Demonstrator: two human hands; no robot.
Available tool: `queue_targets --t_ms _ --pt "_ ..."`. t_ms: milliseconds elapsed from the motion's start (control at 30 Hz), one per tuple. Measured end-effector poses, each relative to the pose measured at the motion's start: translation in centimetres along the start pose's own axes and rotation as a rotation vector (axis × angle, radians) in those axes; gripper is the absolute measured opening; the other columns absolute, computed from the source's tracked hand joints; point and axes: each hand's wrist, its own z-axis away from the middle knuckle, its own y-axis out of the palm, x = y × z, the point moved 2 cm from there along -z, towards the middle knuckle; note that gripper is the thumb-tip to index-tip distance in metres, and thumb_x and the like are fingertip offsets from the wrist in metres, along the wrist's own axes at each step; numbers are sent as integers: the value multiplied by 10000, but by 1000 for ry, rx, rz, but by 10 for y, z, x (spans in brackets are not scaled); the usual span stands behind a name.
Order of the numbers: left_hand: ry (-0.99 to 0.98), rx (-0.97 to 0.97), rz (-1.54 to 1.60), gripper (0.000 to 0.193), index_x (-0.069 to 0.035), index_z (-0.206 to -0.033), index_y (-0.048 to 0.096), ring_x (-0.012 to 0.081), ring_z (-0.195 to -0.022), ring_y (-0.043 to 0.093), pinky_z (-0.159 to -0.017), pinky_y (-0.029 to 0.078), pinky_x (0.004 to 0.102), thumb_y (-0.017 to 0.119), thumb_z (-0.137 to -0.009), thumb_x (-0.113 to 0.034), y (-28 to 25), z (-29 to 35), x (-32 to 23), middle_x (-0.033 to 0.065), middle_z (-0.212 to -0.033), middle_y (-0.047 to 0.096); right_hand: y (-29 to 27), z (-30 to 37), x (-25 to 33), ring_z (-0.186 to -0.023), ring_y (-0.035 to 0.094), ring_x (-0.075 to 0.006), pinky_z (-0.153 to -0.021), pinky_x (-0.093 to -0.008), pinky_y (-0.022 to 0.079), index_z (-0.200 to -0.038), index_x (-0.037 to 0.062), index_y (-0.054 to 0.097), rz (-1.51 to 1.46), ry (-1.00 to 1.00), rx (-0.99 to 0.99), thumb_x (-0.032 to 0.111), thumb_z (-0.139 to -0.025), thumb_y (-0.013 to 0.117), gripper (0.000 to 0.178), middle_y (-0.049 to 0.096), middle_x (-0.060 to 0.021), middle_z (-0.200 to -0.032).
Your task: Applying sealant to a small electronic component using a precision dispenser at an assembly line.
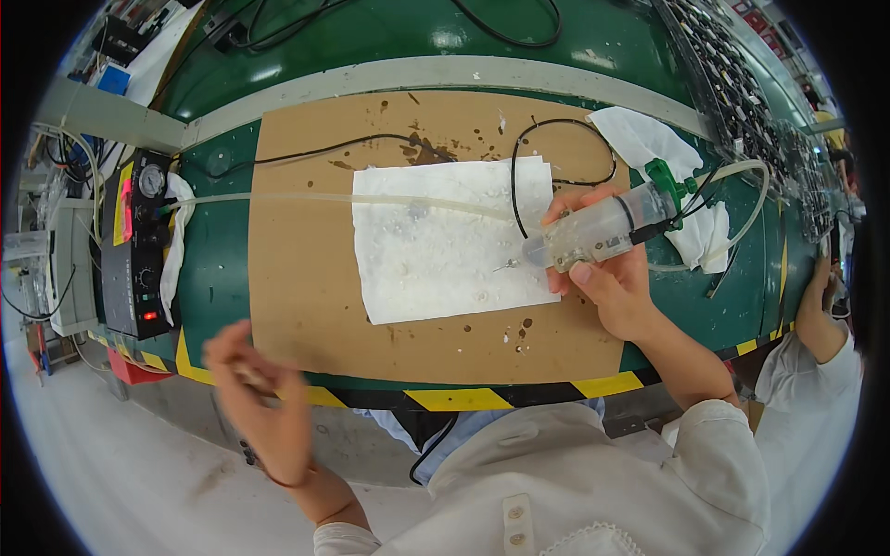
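My right hand (pixel 612 287) is wrapped round a clear dispensing syringe (pixel 601 228), holding it tilted above the right side of a white paper sheet (pixel 422 269). A green cap (pixel 666 185) closes the syringe's back end, and its tip points left over the paper. Pale hose and black cable run off from that cap. My left hand (pixel 264 394) is at the table's front edge, left of the cardboard (pixel 306 306). Motion smears its fingers, so whether anything lies in them cannot be made out. Small clear blobs and specks dot the paper.
A black dispenser box (pixel 134 250) with a gauge and red light stands at the left. A pale hose (pixel 297 196) and a black cable (pixel 343 145) cross the cardboard. Crumpled white cloths (pixel 649 139) lie at the right. Black trays of small parts (pixel 742 93) sit beyond; another person's arm (pixel 816 310) shows far right.
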Motion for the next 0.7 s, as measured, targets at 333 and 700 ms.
queue_targets --t_ms 333,700 --pt "284 488 -128 440 -27 -1090 569 303 -904 480 -785 431 381 762 -699 -84 77 46 -40 115 -1004 479 3 3 1 -638 581 -184 -526 -275 480 -1244 131 315 -9 -38 -65 158 -842 599 493 467 -168 -1134" --pt "406 273 -310 398 -89 -1019 681 277 -925 429 -797 374 370 778 -674 -260 91 44 -44 62 -937 501 2 0 2 -585 566 -179 -485 -273 472 -1231 123 329 23 -7 -75 223 -844 595 479 473 -166 -1118"
